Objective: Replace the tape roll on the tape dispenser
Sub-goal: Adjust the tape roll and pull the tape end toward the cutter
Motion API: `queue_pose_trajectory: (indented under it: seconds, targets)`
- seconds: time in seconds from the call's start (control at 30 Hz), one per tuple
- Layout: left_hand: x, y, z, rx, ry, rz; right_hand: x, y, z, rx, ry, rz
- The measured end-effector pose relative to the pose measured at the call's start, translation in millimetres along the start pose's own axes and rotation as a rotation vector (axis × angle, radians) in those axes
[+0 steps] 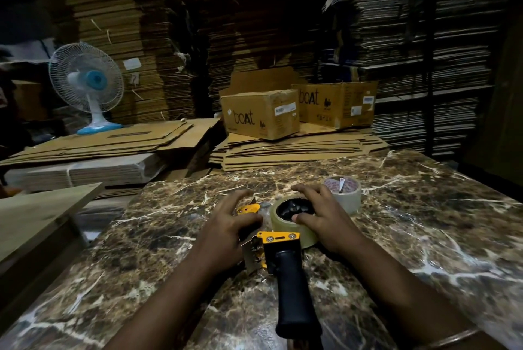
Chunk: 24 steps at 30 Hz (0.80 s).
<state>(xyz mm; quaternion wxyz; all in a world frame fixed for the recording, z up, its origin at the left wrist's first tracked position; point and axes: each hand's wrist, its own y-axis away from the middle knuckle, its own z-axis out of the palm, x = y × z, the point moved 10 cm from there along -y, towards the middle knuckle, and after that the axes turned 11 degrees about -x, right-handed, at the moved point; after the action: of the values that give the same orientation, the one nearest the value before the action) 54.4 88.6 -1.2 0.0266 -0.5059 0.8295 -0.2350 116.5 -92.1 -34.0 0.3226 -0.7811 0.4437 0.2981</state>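
A yellow and black tape dispenser (283, 245) lies flat on the marble table (424, 236), its black handle (291, 293) pointing toward me. A clear tape roll (283, 225) sits on its black hub. My right hand (325, 216) rests on that roll, thumb pressed at the hub's edge, fingers curled over the far side. My left hand (232, 225) grips the dispenser's yellow front end, by the blade. A second tape roll (343, 191), thin with a printed white core, stands on the table just behind my right hand.
Two "boAt" cardboard boxes (260, 114) sit on flattened cardboard beyond the table's far edge. A white and blue fan (87, 83) stands at the left on more flat cardboard. Tall cardboard stacks fill the background. A wooden board (36, 208) lies at the left.
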Motion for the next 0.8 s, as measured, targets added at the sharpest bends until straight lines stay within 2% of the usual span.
queue_pose_trajectory:
  seconds: [0.17, 0.33, 0.47, 0.57, 0.67, 0.8]
  targets:
    - [8, 5, 8, -0.018, -0.006, 0.157, 3, -2, 3, -0.011, 0.051, 0.026]
    - [4, 18, 2, 0.032, 0.042, 0.185, 6, -3, 4, -0.005, 0.103, 0.06]
    - [-2, 35, -15, 0.123, 0.045, 0.078, 7, 0, 0, 0.034, 0.166, 0.101]
    - [-5, 46, -16, 0.092, 0.039, 0.02, -1, 0, 0, 0.062, 0.221, 0.08]
    - [-6, 52, -9, 0.007, 0.045, -0.026, -22, 5, 5, 0.045, 0.189, -0.019]
    - [-8, 50, -11, -0.022, 0.165, -0.06, -55, 14, 19, -0.056, 0.188, -0.185]
